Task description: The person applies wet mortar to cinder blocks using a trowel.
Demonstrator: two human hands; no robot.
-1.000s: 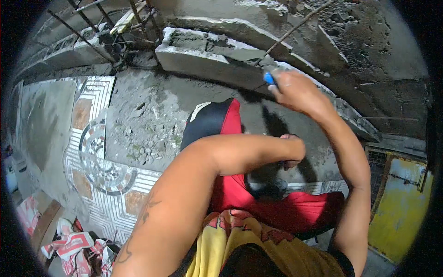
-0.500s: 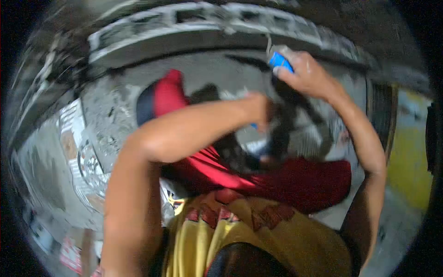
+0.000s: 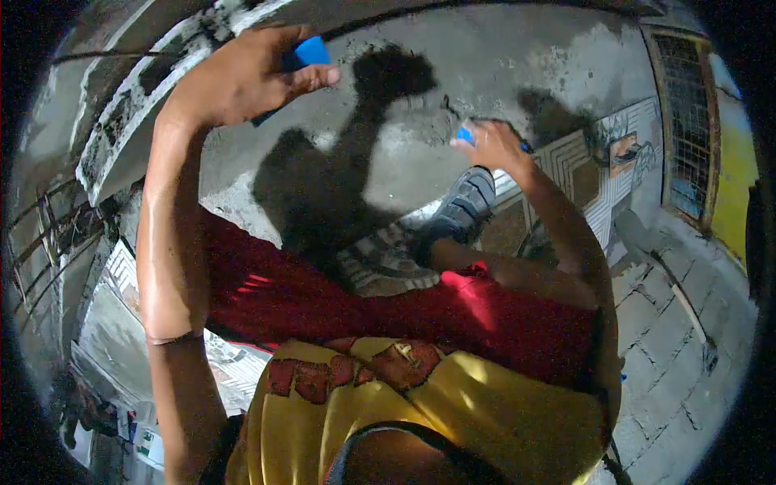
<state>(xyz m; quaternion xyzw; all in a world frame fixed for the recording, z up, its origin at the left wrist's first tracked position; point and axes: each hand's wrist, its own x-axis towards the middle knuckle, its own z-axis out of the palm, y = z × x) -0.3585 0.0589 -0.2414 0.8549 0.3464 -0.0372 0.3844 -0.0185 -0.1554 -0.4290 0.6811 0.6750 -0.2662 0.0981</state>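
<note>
My left hand (image 3: 242,77) is raised at the upper left, its fingers closed around a blue piece (image 3: 310,52). A dark edge shows below that hand, but the full shape of what it holds is hidden. Farther right, my right hand (image 3: 497,147) is closed on a blue-handled tool (image 3: 465,136). Only part of its handle shows; its working end cannot be made out. Both hands are over or in front of a grey, damp-looking cement surface (image 3: 501,61), where dark shadows fall.
My strapped shoe (image 3: 469,198) is near patterned tile panels (image 3: 570,170). A rough concrete edge (image 3: 121,133) runs along the left. At right stand a framed mesh window (image 3: 687,129) and a wall of grey blocks (image 3: 667,356), with a long-handled tool (image 3: 683,307) against the blocks.
The view has swung round. My left hand, blurred near the middle before, is now raised at the upper left with the blue piece showing. My right hand still grips the blue handle, lower in view.
</note>
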